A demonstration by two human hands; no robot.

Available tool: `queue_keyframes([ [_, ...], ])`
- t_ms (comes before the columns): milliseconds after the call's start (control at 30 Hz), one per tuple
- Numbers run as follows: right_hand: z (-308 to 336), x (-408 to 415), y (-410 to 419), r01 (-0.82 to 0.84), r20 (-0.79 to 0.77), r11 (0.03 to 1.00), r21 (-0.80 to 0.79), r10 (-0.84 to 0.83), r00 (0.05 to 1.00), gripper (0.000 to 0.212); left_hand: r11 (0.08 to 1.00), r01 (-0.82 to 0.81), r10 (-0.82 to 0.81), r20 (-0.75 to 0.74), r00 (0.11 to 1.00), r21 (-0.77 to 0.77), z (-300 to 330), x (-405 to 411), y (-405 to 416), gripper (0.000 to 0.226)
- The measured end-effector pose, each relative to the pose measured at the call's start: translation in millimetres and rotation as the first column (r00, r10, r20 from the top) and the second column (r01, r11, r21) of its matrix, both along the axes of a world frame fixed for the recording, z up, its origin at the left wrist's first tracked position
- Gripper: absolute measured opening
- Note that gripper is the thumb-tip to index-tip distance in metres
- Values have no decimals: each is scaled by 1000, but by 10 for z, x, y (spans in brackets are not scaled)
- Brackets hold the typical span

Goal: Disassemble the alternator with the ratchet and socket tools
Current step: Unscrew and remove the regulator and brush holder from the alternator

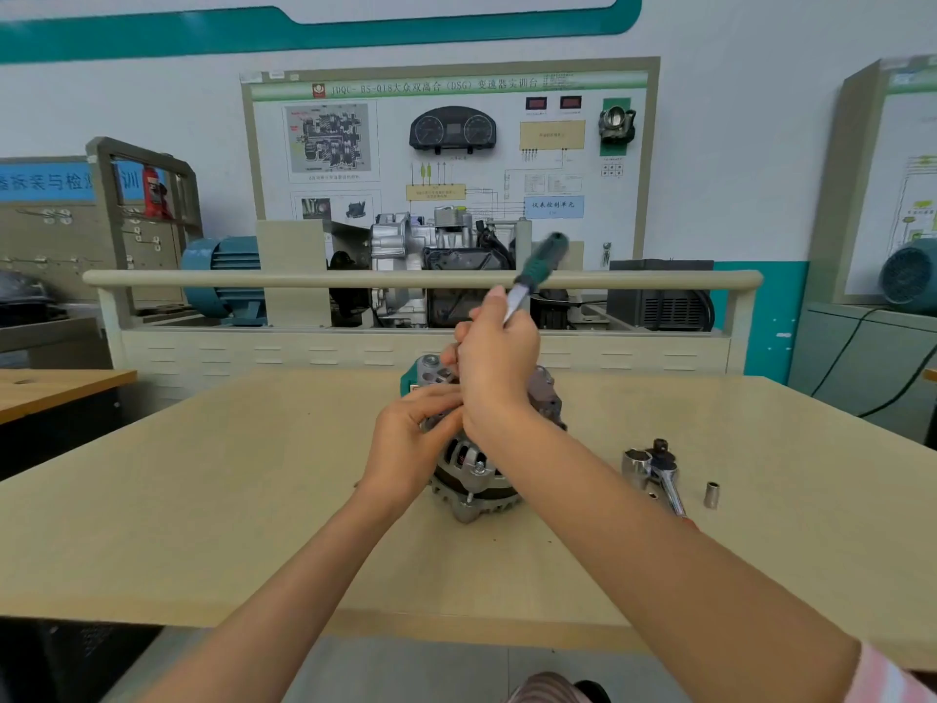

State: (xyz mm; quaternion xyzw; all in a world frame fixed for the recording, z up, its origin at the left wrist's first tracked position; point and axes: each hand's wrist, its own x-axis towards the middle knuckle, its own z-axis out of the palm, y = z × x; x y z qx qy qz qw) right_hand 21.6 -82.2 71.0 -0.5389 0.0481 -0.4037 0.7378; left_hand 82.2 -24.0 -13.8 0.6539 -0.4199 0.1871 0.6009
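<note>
Both hands work: right hand (494,357) grips ratchet (537,276), left hand (410,438) holds alternator (476,474).

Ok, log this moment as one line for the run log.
left hand: holds alternator on table | right hand: grips green-handled tool, handle tilted up | second ratchet, small socket: idle at right

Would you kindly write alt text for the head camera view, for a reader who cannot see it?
A person's right hand holds a green-handled tool above an alternator on a beige table, while the left hand steadies it. To the right lie a ratchet, a large socket and a small socket.
</note>
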Motion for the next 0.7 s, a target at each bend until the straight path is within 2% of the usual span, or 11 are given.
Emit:
queue_keyframes([
  [100,44,-15,7,61,1,987,151,-61,998,30,1000,-7,8,4,1000,-25,-5,-13,-7,35],
  [200,110,-38,-65,-7,-36,940,341,20,999,31,998,-26,28,38,999,-55,-17,-24,-25,30],
  [300,140,-44,-136,-35,-78,932,361,67,995,40,996,-45,49,44,998,-82,-38,-26,-87,13],
  [367,141,-23,-159,-38,-58,929,369,64,996,30,996,-15,14,-17,1000,-82,-39,-10,-94,11],
  [433,156,19,-193,-21,-105,955,295,54,993,15,998,17,-21,-76,997,-56,-26,29,-75,14],
  [533,201,67,-318,-143,-236,984,108,165,958,27,999,21,-25,-84,996,-42,-1,44,-35,21],
  [600,247,77,-410,-294,-328,955,24,286,900,30,1000,19,-19,-59,998,-8,10,31,-19,25],
  [700,300,79,-514,-507,-432,858,-77,430,793,35,998,51,-49,-64,997,23,8,30,-3,24],
])
